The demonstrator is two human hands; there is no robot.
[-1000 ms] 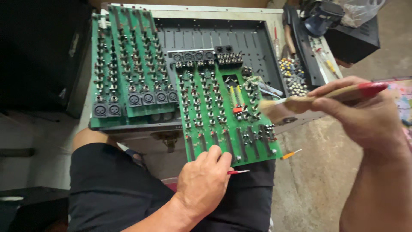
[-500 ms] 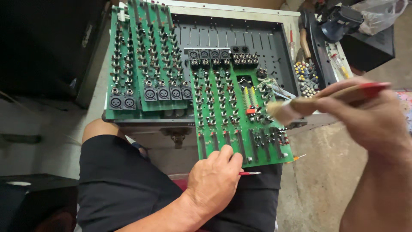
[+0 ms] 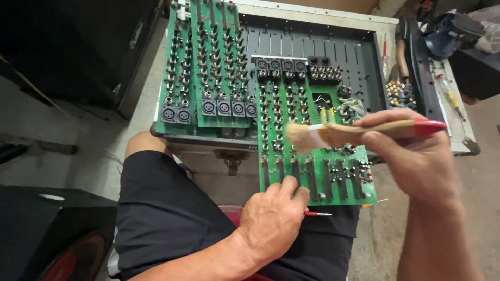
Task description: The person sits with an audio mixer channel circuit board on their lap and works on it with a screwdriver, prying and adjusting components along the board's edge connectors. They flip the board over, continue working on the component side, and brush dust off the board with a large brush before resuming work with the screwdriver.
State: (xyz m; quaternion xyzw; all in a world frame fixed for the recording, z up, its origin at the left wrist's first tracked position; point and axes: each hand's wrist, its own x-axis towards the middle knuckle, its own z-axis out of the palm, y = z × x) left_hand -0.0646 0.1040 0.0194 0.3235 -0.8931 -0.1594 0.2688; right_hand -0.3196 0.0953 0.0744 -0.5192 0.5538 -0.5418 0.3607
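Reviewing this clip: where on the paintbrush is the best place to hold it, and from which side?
Grip the paintbrush on its wooden handle, between the pale bristles and the red tip, coming from the person's right. It lies level over the green circuit board with bristles pointing left, and the right hand already holds it there.

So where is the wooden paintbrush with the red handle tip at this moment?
In the head view, right of centre, the wooden paintbrush with the red handle tip lies level in the right hand, its bristles over the large green circuit board.
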